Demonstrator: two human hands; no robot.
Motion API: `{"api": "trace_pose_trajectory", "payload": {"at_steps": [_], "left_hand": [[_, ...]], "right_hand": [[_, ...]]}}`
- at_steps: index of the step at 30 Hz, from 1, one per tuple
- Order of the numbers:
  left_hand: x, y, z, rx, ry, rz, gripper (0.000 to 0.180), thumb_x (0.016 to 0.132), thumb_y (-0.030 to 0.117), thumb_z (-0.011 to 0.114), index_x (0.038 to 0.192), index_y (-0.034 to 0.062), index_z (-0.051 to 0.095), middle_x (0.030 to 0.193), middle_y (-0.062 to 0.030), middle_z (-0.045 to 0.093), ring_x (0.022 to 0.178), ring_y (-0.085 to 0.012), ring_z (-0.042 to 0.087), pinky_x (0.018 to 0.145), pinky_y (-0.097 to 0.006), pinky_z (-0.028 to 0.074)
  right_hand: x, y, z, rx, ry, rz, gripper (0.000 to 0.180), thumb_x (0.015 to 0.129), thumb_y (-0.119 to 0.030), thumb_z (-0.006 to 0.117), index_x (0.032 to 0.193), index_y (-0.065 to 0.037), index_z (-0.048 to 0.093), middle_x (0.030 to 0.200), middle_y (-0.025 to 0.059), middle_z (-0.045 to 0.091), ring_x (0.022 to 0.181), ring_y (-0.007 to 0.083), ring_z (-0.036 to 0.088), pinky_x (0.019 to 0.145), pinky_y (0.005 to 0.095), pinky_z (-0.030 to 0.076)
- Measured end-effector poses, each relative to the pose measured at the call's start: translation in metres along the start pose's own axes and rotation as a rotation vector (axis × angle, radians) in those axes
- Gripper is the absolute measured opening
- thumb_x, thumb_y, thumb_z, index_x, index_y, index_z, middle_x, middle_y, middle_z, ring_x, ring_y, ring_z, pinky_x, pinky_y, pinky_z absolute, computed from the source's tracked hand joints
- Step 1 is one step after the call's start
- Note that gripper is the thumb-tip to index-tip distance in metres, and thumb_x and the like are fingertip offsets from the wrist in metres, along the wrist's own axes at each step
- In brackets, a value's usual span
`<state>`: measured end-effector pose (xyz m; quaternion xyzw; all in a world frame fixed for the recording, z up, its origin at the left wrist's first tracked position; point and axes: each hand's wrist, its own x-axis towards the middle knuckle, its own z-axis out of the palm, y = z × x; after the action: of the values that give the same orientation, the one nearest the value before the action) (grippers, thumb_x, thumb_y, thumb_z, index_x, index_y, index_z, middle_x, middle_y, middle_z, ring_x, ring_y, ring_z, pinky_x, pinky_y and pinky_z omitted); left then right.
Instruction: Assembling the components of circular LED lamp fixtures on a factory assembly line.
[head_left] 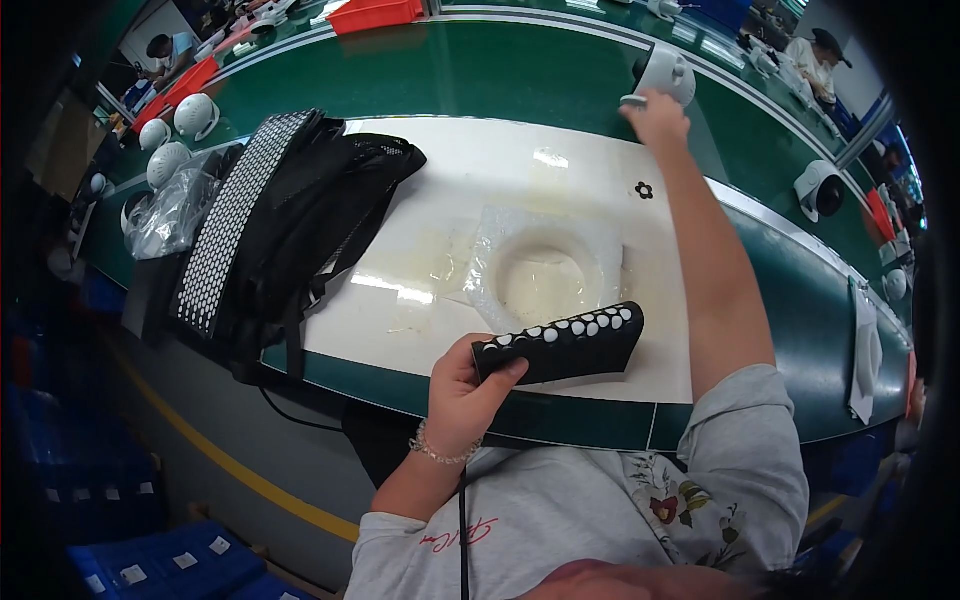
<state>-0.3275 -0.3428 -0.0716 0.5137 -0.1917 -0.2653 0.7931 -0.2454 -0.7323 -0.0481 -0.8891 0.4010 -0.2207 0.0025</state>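
My left hand (468, 392) is closed on one end of a curved black strip (560, 352) with a row of white spots along its upper edge, held over the front of the work mat. My right arm stretches far forward. At its end, my right hand (662, 120) is closed on the lower part of a white round-headed device (668, 75) on the green belt; the fingertips are partly hidden. Between my hands, a translucent foam pad (485, 270) with a round hollow lies on the white mat (400, 325).
A black mesh pile (330, 185) with a white-dotted strip (245, 215) covers the mat's left side, beside a clear plastic bag (170, 220). More white devices (196, 117) stand on the green belt (480, 70). Red bins (375, 14) stand behind; other people sit farther off.
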Motion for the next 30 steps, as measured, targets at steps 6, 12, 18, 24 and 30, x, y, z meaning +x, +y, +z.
{"api": "trace_pose_trajectory", "payload": {"at_steps": [6, 12, 18, 24, 30], "left_hand": [[-0.001, -0.001, -0.001, 0.020, -0.060, 0.075, 0.016, 0.074, -0.007, 0.056, 0.089, -0.0012, 0.052, 0.079, -0.0012, 0.055, 0.074, -0.0052, 0.051, 0.065, -0.018, 0.041], [-0.005, -0.008, -0.007, 0.051, -0.097, 0.142, 0.020, 0.073, -0.008, 0.057, 0.092, -0.0010, 0.053, 0.083, -0.0042, 0.057, 0.078, -0.0075, 0.053, 0.068, -0.020, 0.043], [-0.004, -0.006, 0.000, 0.101, -0.151, 0.238, 0.022, 0.071, -0.007, 0.059, 0.091, -0.0010, 0.053, 0.085, -0.0072, 0.058, 0.077, -0.0089, 0.054, 0.068, -0.020, 0.043], [-0.007, -0.006, -0.004, 0.096, -0.128, 0.195, 0.019, 0.072, -0.005, 0.060, 0.089, -0.0010, 0.054, 0.078, -0.0032, 0.056, 0.070, -0.0065, 0.051, 0.062, -0.019, 0.041], [-0.008, -0.005, -0.003, 0.087, -0.133, 0.199, 0.015, 0.074, -0.003, 0.059, 0.088, -0.0015, 0.054, 0.077, -0.0021, 0.056, 0.069, -0.0057, 0.051, 0.061, -0.018, 0.040]], "right_hand": [[-0.033, 0.003, -0.061, 0.751, 0.118, -0.127, 0.033, 0.075, -0.038, 0.058, 0.079, -0.006, 0.058, 0.070, 0.0052, 0.056, 0.067, 0.0156, 0.053, 0.060, 0.0246, 0.040], [-0.133, -0.041, -0.129, 1.482, -0.386, -0.278, 0.025, 0.081, -0.025, 0.054, 0.091, -0.003, 0.052, 0.071, 0.0002, 0.054, 0.061, 0.0032, 0.047, 0.053, 0.0171, 0.038], [-0.162, -0.063, -0.134, 1.190, -0.637, -0.395, 0.030, 0.081, -0.024, 0.054, 0.099, -0.001, 0.051, 0.076, 0.0003, 0.054, 0.069, 0.0046, 0.049, 0.061, 0.0179, 0.040], [-0.181, -0.053, -0.155, 0.803, 0.007, -0.768, 0.028, 0.069, -0.019, 0.064, 0.093, -0.007, 0.057, 0.103, 0.0105, 0.049, 0.094, 0.0216, 0.047, 0.076, 0.0307, 0.038], [-0.233, -0.048, -0.169, 0.638, -0.054, -1.071, 0.020, 0.059, -0.015, 0.068, 0.077, -0.010, 0.060, 0.102, 0.0065, 0.052, 0.097, 0.0234, 0.046, 0.077, 0.0345, 0.036]]}}
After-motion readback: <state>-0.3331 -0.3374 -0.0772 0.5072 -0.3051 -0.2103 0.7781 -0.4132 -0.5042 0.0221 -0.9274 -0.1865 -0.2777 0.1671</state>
